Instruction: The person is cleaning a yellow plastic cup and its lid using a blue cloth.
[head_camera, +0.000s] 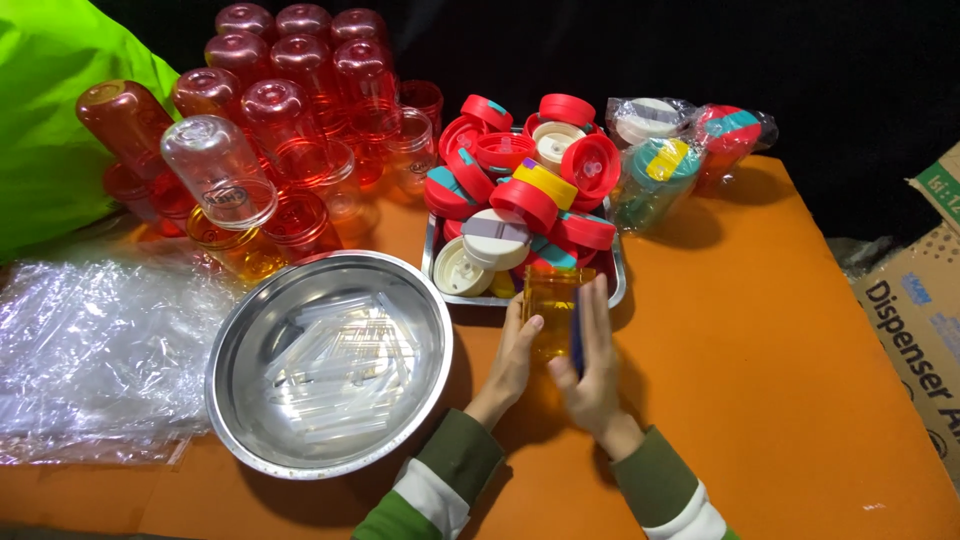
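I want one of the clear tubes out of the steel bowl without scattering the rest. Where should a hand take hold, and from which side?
Probably from straight above: the steel bowl has a raised rim that blocks a sideways reach. The clear tubes lie flat and roughly parallel, so pinch a top one at its middle, fingers across its narrow width. Both the left hand and the right hand are on the yellow cup.

Bare orange table (760, 340) right; steel bowl (330, 360) blocks left.

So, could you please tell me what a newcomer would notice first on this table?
Probably the heap of red, yellow and white lids piled in a tray at the centre back, and the red tumblers stacked upside down at back left. Nearer, the left hand and right hand hold a yellow tumbler beside a steel bowl.
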